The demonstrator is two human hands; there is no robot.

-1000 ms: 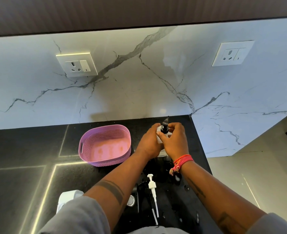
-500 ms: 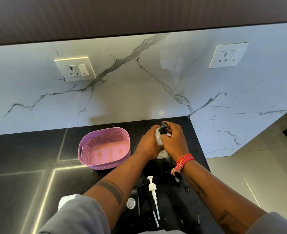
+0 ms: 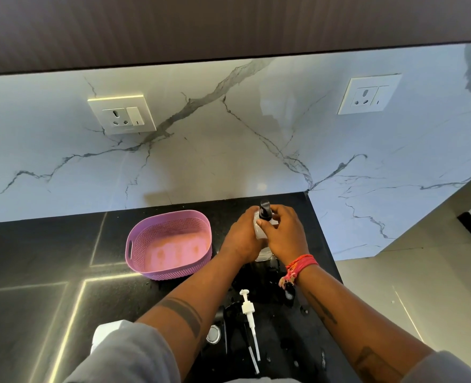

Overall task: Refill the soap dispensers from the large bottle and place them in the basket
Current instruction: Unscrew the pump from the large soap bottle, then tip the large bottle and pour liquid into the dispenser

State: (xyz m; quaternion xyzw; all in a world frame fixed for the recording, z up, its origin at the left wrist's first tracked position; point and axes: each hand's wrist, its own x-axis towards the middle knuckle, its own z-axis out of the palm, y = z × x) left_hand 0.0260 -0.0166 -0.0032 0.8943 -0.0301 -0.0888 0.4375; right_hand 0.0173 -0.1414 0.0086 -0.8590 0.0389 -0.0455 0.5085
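A clear soap dispenser [image 3: 259, 230] with a black pump head [image 3: 264, 211] stands on the black counter near the back right corner. My left hand [image 3: 241, 239] wraps its body from the left. My right hand [image 3: 285, 233] grips the neck just below the black pump. The pink mesh basket [image 3: 134, 244] sits empty to the left of my hands. A loose white pump with its long tube [image 3: 249, 316] lies on the counter between my forearms. A white bottle [image 3: 108, 331] shows partly behind my left sleeve.
A small round metal cap [image 3: 213, 334] lies beside a dark pump part [image 3: 233, 313] near the white pump. Wet drops dot the counter [image 3: 35, 258] there. The marble wall rises just behind, and the counter ends at the right by a light floor.
The dispenser has been brought from a tilt back upright. My right hand has shifted its grip around the pump neck. Both hands stay in the same spot.
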